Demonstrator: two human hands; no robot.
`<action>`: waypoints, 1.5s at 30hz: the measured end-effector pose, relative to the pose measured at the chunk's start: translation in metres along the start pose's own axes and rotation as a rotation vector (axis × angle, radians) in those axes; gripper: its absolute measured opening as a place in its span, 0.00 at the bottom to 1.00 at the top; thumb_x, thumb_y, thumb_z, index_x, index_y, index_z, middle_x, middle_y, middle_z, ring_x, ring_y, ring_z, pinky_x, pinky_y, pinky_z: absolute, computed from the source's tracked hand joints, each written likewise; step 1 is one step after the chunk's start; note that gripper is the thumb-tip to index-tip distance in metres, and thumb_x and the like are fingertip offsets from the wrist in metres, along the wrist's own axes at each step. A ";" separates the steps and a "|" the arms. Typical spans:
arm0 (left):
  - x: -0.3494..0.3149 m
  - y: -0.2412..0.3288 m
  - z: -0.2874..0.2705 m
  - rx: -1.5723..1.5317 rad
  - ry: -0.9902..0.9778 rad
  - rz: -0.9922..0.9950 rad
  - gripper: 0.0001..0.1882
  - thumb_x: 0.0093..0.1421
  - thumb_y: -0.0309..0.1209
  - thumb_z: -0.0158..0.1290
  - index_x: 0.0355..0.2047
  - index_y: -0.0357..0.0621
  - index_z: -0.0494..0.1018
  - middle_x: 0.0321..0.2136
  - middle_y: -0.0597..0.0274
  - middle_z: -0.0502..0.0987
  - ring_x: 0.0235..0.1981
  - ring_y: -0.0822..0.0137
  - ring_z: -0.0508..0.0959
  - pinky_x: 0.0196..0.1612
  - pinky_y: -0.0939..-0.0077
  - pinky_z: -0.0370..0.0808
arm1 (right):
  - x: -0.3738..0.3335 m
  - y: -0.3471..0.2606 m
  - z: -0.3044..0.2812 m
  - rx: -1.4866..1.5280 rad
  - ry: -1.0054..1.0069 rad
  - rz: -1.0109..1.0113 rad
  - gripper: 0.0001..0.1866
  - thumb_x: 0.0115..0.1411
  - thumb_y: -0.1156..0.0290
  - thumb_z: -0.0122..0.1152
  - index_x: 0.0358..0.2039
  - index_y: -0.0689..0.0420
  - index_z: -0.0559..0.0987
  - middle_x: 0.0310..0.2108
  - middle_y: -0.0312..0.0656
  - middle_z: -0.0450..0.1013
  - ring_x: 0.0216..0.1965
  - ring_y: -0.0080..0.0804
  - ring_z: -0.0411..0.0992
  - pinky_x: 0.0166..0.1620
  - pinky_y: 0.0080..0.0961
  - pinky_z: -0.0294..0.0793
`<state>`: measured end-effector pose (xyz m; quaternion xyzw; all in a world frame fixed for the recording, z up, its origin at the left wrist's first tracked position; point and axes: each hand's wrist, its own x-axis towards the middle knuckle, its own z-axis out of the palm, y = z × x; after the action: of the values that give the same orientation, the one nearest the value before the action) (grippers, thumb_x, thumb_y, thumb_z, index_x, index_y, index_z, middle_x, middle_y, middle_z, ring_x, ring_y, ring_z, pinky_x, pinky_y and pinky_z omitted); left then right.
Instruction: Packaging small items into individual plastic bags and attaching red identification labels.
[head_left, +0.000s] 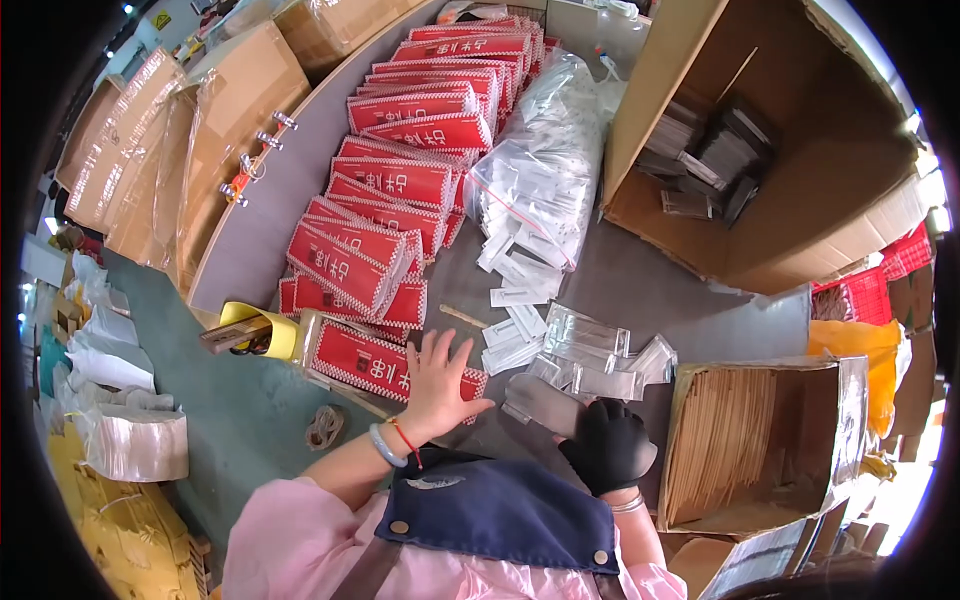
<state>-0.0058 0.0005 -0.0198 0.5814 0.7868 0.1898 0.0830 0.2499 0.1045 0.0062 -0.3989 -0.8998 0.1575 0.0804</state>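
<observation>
My left hand (437,388), bare with a bangle and red string at the wrist, spreads its fingers over a red printed paper bag (345,352) near the table's front edge. It touches or hovers just above the bag's right end; I cannot tell which. In a black glove, my right hand (612,448) is closed round the end of a flat, greyish see-through packet (541,403), its contents unclear. Beyond it lie several clear plastic packets (588,340) and small white paper sachets (512,338). Several more red paper bags (390,182) are heaped in overlapping rows on the left.
A big clear bag of white sachets (548,170) sits at the back middle. Right of it, a tipped cardboard box (660,60) holds dark packets. An open carton of thin wooden sticks (722,440) stands near right. A yellow container (285,335) hangs at the left edge.
</observation>
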 end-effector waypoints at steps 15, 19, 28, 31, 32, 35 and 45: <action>0.001 -0.015 0.016 -0.172 -0.106 -0.011 0.49 0.41 0.47 0.71 0.60 0.39 0.64 0.60 0.46 0.63 0.65 0.42 0.57 0.63 0.29 0.48 | 0.028 -0.041 0.059 0.292 -0.041 -0.214 0.34 0.43 0.50 0.72 0.48 0.56 0.73 0.46 0.45 0.71 0.49 0.45 0.68 0.50 0.45 0.62; 0.069 -0.010 0.020 -0.318 0.033 0.170 0.29 0.51 0.34 0.64 0.53 0.41 0.69 0.51 0.52 0.71 0.56 0.50 0.68 0.57 0.42 0.62 | 0.019 -0.014 0.030 0.229 0.144 -0.089 0.37 0.42 0.51 0.76 0.51 0.54 0.74 0.49 0.47 0.72 0.51 0.49 0.69 0.52 0.43 0.67; 0.127 -0.012 0.049 -0.118 0.122 0.145 0.09 0.49 0.31 0.64 0.28 0.47 0.75 0.28 0.60 0.75 0.34 0.53 0.75 0.37 0.56 0.69 | -0.136 0.165 -0.017 0.000 0.508 0.852 0.16 0.57 0.67 0.66 0.43 0.62 0.78 0.41 0.48 0.75 0.44 0.45 0.73 0.49 0.33 0.73; 0.122 0.031 0.064 -0.362 0.006 0.316 0.08 0.50 0.31 0.63 0.26 0.45 0.75 0.28 0.58 0.75 0.34 0.51 0.75 0.36 0.56 0.71 | -0.143 0.178 -0.022 -0.301 -0.031 0.979 0.20 0.59 0.61 0.60 0.45 0.63 0.78 0.43 0.53 0.75 0.46 0.51 0.73 0.50 0.39 0.73; 0.123 0.043 0.074 -0.398 -0.053 0.361 0.08 0.50 0.32 0.63 0.27 0.46 0.76 0.29 0.59 0.75 0.35 0.53 0.75 0.38 0.56 0.70 | -0.143 0.180 -0.020 -0.299 -0.029 0.978 0.20 0.59 0.61 0.60 0.45 0.63 0.78 0.43 0.53 0.75 0.46 0.51 0.73 0.50 0.39 0.73; 0.128 0.073 0.087 -0.188 -0.069 0.367 0.17 0.48 0.35 0.66 0.38 0.49 0.76 0.41 0.62 0.72 0.47 0.56 0.71 0.47 0.57 0.65 | -0.150 0.183 -0.012 -0.280 0.095 0.896 0.18 0.59 0.61 0.54 0.42 0.61 0.79 0.42 0.54 0.76 0.44 0.53 0.75 0.47 0.43 0.75; 0.154 0.084 0.087 -0.028 -0.316 0.257 0.23 0.42 0.40 0.71 0.37 0.48 0.78 0.42 0.58 0.73 0.49 0.54 0.71 0.50 0.54 0.65 | -0.153 0.175 -0.009 -0.302 0.539 0.962 0.14 0.63 0.69 0.49 0.43 0.62 0.77 0.39 0.56 0.76 0.43 0.57 0.73 0.46 0.47 0.72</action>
<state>0.0516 0.1850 -0.0522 0.6985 0.6805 0.1162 0.1885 0.4755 0.1035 -0.0494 -0.7967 -0.5772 -0.0611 0.1683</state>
